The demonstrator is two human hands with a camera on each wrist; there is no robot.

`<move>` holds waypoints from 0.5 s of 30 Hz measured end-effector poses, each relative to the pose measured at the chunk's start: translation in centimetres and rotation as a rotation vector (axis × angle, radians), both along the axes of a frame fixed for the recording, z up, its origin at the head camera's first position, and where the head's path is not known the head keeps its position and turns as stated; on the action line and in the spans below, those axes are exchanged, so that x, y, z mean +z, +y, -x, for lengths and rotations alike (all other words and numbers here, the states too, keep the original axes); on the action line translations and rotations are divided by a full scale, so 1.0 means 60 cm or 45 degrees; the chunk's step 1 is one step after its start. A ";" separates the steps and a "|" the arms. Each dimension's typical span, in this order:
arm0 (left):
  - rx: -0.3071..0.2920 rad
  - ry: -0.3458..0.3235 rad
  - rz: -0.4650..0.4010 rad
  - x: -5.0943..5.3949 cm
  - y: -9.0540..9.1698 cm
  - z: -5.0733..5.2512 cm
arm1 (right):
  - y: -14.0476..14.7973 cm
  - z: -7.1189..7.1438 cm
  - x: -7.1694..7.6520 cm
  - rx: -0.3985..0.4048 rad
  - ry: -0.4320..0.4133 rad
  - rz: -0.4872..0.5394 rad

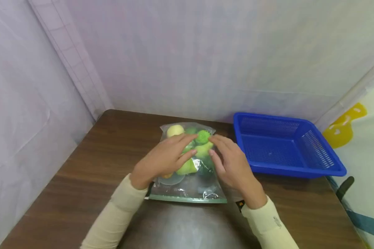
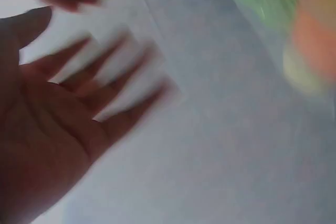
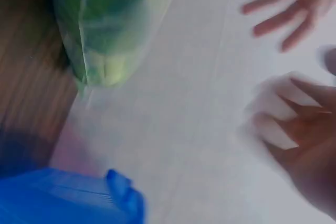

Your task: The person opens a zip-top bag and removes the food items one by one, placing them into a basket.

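A clear zip bag [image 1: 187,191] lies on the table, filled with several green and yellow pieces that look like fruit or vegetables. Among them are a pale yellow round one [image 1: 175,130] and a bright green bumpy one [image 1: 203,137]. Over the bag's left side hovers my left hand [image 1: 165,157], its fingers extended and holding nothing. My right hand [image 1: 233,164] is raised over the right side, also with nothing in its grasp. Both wrist views show the left palm [image 2: 58,124] and right palm [image 3: 310,145] apart from the bag, with blurred, spread fingers.
To the right of the bag stands a blue plastic basket [image 1: 291,171] with slotted sides. White sheeting [image 1: 187,62] rises behind the brown table [image 1: 87,166] and along its left. At the far right hangs a yellow object [image 1: 339,133].
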State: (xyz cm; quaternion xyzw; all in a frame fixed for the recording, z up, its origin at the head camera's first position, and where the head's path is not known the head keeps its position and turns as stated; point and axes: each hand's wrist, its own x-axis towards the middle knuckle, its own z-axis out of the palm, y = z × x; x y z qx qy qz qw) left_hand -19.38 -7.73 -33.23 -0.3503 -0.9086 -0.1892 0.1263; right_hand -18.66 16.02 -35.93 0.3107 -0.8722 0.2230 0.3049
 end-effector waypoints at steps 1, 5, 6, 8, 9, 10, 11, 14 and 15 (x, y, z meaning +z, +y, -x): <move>-0.078 0.116 -0.023 0.000 -0.018 -0.017 | -0.003 -0.016 0.003 0.098 0.124 0.049; -0.163 0.468 -0.042 -0.027 -0.076 -0.085 | -0.026 -0.073 0.006 0.402 0.459 0.103; -0.148 0.506 -0.022 -0.040 -0.085 -0.100 | -0.032 -0.084 0.004 0.450 0.490 0.079; -0.099 0.533 0.054 -0.067 -0.097 -0.123 | -0.046 -0.101 -0.006 0.509 0.494 0.011; -0.078 0.519 0.095 -0.081 -0.101 -0.132 | -0.053 -0.106 -0.013 0.525 0.482 -0.031; -0.064 0.484 0.139 -0.093 -0.103 -0.139 | -0.058 -0.112 -0.022 0.533 0.455 -0.075; -0.053 0.435 0.185 -0.104 -0.106 -0.144 | -0.064 -0.116 -0.031 0.541 0.421 -0.115; -0.038 0.262 0.281 -0.128 -0.111 -0.154 | -0.078 -0.123 -0.062 0.522 0.320 -0.224; -0.036 0.213 0.299 -0.134 -0.112 -0.156 | -0.082 -0.124 -0.073 0.515 0.293 -0.257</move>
